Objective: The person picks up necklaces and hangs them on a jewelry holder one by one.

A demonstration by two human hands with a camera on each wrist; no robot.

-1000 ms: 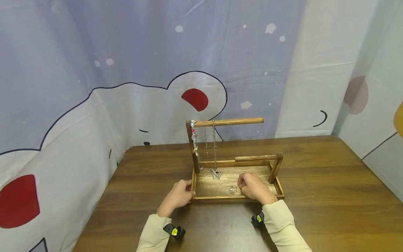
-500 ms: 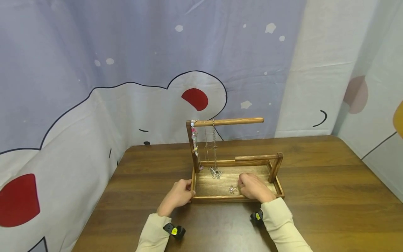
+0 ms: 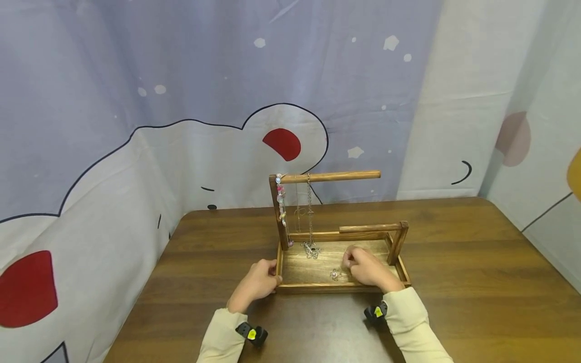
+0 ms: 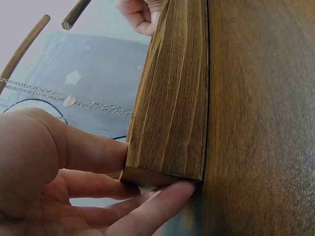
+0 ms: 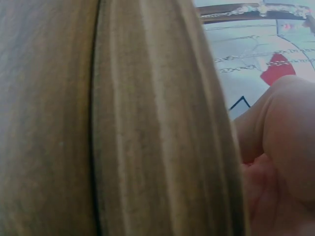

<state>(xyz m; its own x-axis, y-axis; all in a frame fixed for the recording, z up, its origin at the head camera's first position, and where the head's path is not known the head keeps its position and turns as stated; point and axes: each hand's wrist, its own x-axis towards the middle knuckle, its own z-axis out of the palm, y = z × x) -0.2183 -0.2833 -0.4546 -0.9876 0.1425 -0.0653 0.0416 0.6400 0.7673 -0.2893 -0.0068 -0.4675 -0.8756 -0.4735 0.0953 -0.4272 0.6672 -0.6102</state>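
My left hand (image 3: 257, 281) holds the front left corner of a wooden jewelry stand's tray (image 4: 170, 93); its thumb and fingers are on the corner in the left wrist view. Inside the tray, a flower-shaped ornament (image 3: 334, 275) lies on the bottom, with a thin strand running towards my right hand (image 3: 367, 267). That hand is low over the tray's right half, fingers curled downward. Its fingertips are hidden in the right wrist view behind the tray's front wall (image 5: 162, 118), so I cannot tell whether they pinch the strand.
Above the tray's left end, a tall wooden bar (image 3: 340, 176) carries a beaded strand (image 3: 281, 199) and a silver chain necklace (image 3: 310, 201), whose lower end lies in the tray. A shorter bar (image 3: 369, 228) juts from the right post (image 3: 398, 243). All stands on a brown table (image 3: 467, 282).
My right hand dips slightly, then lifts and shifts a little right, still over the tray. The flower ornament stays nearly in place. My left hand has not moved.
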